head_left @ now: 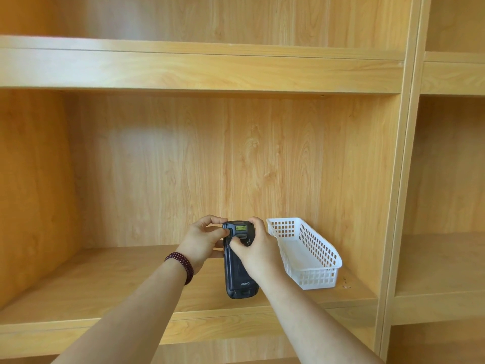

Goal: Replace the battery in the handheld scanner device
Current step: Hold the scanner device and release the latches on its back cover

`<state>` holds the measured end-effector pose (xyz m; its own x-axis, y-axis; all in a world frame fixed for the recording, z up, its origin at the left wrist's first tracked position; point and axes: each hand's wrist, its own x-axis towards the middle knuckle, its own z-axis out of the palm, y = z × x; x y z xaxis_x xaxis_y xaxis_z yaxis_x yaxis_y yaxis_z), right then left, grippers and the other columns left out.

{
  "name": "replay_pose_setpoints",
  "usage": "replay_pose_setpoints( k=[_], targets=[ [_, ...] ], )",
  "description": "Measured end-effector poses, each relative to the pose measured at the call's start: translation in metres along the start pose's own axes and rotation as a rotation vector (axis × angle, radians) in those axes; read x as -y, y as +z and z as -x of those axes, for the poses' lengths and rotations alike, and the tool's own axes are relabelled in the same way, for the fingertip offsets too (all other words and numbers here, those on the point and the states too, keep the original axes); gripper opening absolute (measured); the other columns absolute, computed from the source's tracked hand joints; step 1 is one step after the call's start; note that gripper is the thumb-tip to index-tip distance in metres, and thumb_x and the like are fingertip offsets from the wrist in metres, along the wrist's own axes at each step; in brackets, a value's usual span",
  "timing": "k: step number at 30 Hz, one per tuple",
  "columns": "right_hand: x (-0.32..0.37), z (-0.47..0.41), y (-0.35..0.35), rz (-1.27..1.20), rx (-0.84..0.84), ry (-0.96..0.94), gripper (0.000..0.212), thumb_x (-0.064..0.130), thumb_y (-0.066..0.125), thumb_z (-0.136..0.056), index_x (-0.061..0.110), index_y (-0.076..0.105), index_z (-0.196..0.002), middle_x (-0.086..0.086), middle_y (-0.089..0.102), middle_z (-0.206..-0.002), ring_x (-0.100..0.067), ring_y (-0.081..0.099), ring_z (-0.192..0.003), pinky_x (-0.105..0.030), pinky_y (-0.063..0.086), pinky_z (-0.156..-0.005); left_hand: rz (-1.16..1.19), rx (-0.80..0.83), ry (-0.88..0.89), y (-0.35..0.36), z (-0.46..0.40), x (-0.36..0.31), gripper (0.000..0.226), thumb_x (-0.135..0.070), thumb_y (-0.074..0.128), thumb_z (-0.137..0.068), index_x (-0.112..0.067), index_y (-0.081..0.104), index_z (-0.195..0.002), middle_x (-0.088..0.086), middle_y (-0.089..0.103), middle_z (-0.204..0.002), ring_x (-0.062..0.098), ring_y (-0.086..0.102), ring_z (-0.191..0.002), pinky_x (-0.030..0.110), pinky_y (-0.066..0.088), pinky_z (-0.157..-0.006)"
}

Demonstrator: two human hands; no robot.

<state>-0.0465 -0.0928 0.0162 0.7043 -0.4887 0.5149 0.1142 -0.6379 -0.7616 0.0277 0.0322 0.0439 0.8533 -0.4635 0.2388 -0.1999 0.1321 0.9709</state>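
Note:
The dark handheld scanner (237, 274) is held back side up over the wooden shelf (105, 282), its "urovo" label near the lower end. My left hand (203, 239), with a dark bead bracelet on the wrist, grips the scanner's upper left edge, thumb on its side. My right hand (258, 248) wraps the upper right part, thumb pressing on the back near the top. A small yellow-green label shows at the scanner's head. No loose battery is visible.
A white perforated plastic basket (319, 278) stands on the shelf just right of the scanner, apparently empty. Wooden side panels and a shelf above enclose the compartment. More shelf compartments lie to the right.

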Motion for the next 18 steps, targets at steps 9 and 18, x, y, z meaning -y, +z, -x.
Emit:
replay_pose_setpoints(
  k=[9, 18],
  targets=[
    [-0.025, 0.023, -0.012, 0.021, 0.186, -0.153, 0.044, 0.037, 0.069, -0.083, 0.038, 0.046, -0.12, 0.02, 0.033, -0.139, 0.005, 0.034, -0.123, -0.005, 0.033, -0.089, 0.001, 0.017, 0.006, -0.007, -0.008, 0.004, 0.019, -0.006, 0.057, -0.094, -0.013, 0.062, -0.11, 0.016, 0.071, -0.094, 0.029, 0.064, -0.082, 0.044, 0.059, -0.074],
    [-0.012, 0.018, -0.003, 0.173, 0.17, -0.142, 0.042, 0.04, 0.068, -0.082, 0.035, 0.048, -0.118, 0.009, 0.022, -0.149, -0.01, 0.037, -0.125, -0.02, 0.038, -0.083, -0.01, 0.004, 0.012, -0.003, -0.014, 0.008, 0.019, -0.004, 0.056, -0.094, -0.012, 0.062, -0.11, 0.013, 0.071, -0.091, 0.025, 0.066, -0.079, 0.037, 0.059, -0.065]
  ],
)
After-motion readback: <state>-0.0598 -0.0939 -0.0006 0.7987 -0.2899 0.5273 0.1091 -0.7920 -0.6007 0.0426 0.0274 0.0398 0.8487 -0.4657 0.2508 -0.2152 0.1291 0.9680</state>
